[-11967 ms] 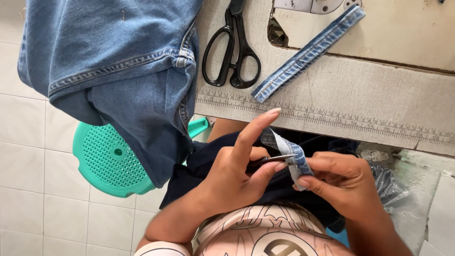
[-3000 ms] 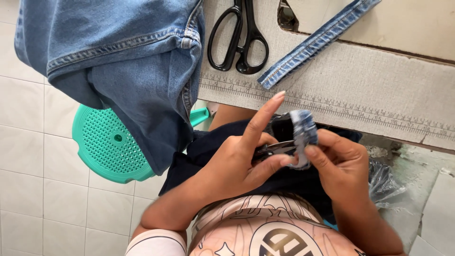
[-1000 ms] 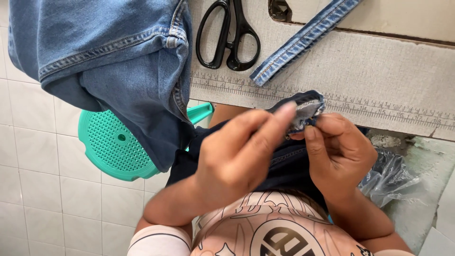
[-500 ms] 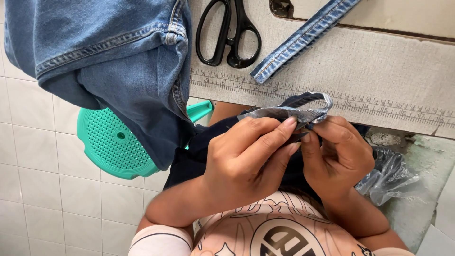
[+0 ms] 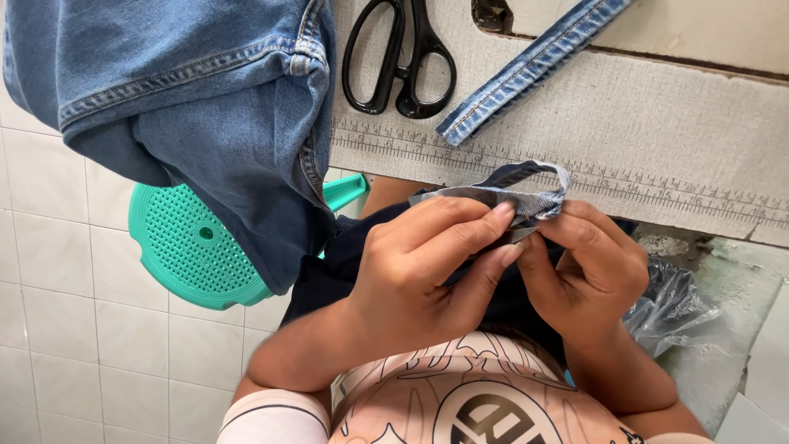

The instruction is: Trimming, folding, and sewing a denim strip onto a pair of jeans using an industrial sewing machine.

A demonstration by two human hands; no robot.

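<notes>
Left hand point(image 5: 427, 271) and right hand point(image 5: 588, 271) both pinch a small folded denim piece point(image 5: 501, 191), fingertips meeting over the lap, just below the counter point(image 5: 657, 123) edge. On the counter: black scissors point(image 5: 400, 57) beside a denim strip point(image 5: 534, 66). Blue jeans point(image 5: 197, 107) hang off its left, above a green plastic stool point(image 5: 189, 247).
</notes>
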